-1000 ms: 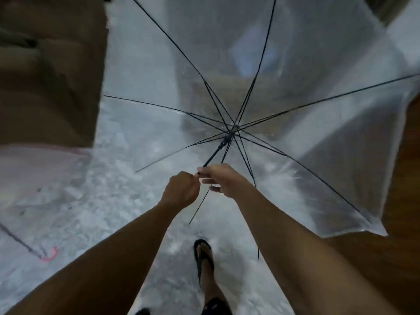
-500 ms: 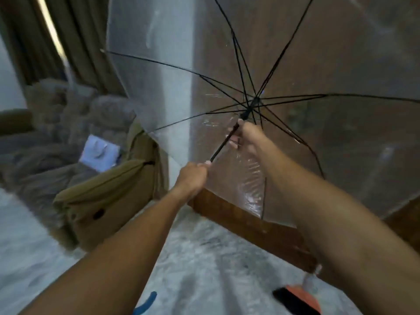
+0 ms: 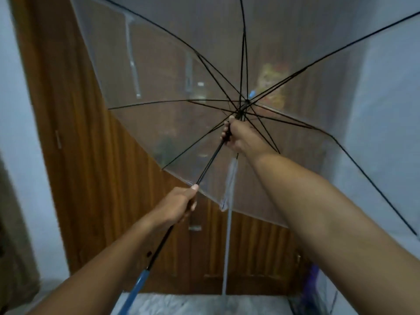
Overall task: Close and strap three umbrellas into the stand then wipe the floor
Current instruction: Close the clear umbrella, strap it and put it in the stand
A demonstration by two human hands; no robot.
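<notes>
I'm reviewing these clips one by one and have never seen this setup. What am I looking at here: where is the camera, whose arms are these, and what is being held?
There is no machine here. The camera sits on a person's head and looks forward and down, so the two bare arms reaching in from the bottom are the wearer's own. Both hands hold one open clear umbrella with black ribs. The left hand grips the black shaft lower down, above the blue handle. The right hand grips the shaft higher up, just below where the ribs meet. Behind the umbrella stands a wooden door, and a strip of pale floor shows at the bottom.
</notes>
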